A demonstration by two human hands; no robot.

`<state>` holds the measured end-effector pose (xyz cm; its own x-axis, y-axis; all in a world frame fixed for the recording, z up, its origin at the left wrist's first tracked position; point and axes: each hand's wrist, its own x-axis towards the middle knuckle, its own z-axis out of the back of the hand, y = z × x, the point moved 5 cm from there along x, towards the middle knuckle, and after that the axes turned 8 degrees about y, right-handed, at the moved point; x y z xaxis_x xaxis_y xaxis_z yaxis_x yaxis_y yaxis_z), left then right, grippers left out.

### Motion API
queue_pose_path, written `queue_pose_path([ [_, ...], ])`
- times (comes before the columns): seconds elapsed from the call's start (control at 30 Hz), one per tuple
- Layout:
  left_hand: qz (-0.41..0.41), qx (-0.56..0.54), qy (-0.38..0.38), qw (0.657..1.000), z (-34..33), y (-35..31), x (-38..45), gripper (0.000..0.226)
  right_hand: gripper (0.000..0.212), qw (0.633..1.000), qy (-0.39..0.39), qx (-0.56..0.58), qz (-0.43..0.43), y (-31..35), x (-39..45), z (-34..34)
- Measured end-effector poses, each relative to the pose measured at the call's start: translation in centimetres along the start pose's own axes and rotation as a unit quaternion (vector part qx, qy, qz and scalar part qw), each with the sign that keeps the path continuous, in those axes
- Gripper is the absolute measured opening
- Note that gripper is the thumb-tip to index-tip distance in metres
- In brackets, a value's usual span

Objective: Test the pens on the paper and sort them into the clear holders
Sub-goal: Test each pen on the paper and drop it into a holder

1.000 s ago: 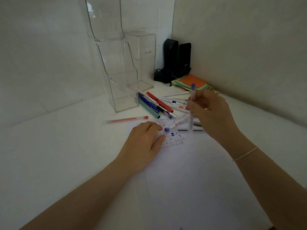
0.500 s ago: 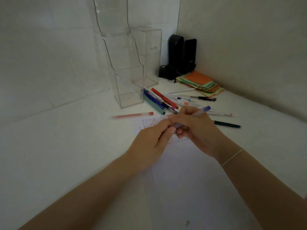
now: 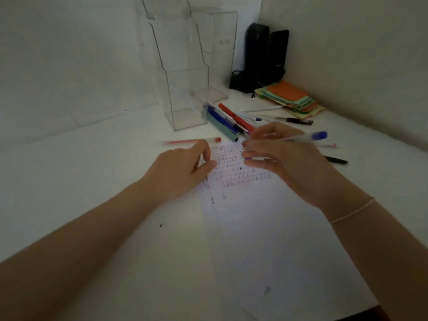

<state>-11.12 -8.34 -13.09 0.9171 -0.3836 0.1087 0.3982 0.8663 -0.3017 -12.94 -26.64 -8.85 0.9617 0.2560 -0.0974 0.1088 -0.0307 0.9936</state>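
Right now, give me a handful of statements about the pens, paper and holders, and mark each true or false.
1. The right hand holds a clear pen with a blue end. True.
2. The left hand holds a red pen. False: it holds no pen and rests at the paper's left edge; the red pen lies on the table beyond it.
3. Rows of small test marks cover the top of the paper. True.
4. The stack of coloured paper lies inside the tiered clear holder. False: it lies on the table by the right wall.
5. A black pen lies on the table to the right of the right hand. True.
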Motion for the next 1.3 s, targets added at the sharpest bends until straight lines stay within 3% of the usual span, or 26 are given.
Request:
queue_pose_path([
  [0.1, -0.034, 0.044, -0.001, 0.998, -1.0, 0.0, -0.6, 0.031, 0.016, 0.997, -0.037, -0.07, -0.008, -2.4, 0.6, -1.8],
  [0.2, -0.057, 0.051, -0.016, 0.997, -1.0, -0.3, -0.7, 0.036, 0.025, 0.996, -0.08, -0.032, -0.019, -4.5, 1.3, -2.6],
  [0.43, -0.06, 0.071, -0.016, 0.996, -1.2, -0.2, -0.3, 0.039, 0.031, 0.962, -0.179, -0.2, 0.052, -5.2, 0.9, -2.1],
  [1.3, -0.066, 0.081, -0.008, 0.995, -1.2, -0.4, -0.3, 0.045, 0.03, 0.942, -0.176, -0.27, 0.096, -5.1, 0.9, -2.5],
])
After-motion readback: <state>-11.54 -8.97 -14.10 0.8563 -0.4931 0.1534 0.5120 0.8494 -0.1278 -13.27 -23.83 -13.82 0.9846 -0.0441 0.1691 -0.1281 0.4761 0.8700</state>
